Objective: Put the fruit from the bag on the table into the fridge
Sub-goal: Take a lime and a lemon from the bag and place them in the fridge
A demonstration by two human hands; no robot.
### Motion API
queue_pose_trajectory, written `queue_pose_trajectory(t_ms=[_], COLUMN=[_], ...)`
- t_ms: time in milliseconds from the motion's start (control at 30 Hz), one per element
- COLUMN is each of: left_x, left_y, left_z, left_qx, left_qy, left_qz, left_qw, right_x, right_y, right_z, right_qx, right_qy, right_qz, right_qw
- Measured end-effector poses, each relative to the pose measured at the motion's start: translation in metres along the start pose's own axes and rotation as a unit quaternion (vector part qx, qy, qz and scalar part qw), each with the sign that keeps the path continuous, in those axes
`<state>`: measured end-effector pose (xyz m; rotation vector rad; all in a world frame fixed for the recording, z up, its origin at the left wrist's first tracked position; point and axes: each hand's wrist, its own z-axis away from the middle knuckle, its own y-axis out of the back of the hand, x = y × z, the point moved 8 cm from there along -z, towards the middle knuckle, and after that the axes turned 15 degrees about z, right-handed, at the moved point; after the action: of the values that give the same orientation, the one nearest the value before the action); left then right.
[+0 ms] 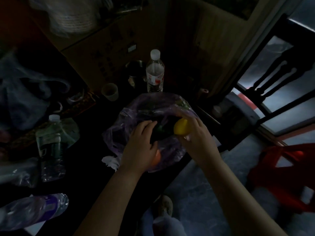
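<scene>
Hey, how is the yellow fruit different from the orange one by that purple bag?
The yellow fruit is gripped by the right hand at the purple bag's mouth and shows nearly whole. The orange fruit sits low at the bag's near edge, mostly hidden under the left hand. Both look rounded.

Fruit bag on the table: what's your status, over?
Right hand grips yellow fruit at mouth of purple bag. Left hand inside bag, grasp unclear. Orange fruit in bag under left wrist. Nothing seen blocking.
</scene>
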<state>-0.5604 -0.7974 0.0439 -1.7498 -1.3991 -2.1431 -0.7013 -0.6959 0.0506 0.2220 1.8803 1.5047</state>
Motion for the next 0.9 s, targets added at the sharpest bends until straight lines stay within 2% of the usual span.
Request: queue_pose_trajectory(t_ms=[233,500,800,900], left_x=[0.05,0.109,0.201,0.228], left_y=[0.039,0.115,0.14,0.138], left_z=[0.067,0.183,0.3,0.333], left_qx=[0.0,-0.024,-0.086,-0.118], left_qy=[-0.093,-0.219,-0.361,-0.388], left_qz=[0.052,0.065,0.112,0.155], left_qw=[0.994,0.973,0.922,0.901], right_x=[-0.047,-0.14,-0.195,-0.206], right_y=[0.056,0.11,0.186,0.207], right_z=[0.093,0.239,0.403,0.454], right_qx=[0.103,0.215,0.322,0.335], right_qy=[-0.032,-0.063,-0.179,-0.219], right_qz=[-0.014,0.012,0.072,0.106], right_qw=[0.994,0.975,0.927,0.91])
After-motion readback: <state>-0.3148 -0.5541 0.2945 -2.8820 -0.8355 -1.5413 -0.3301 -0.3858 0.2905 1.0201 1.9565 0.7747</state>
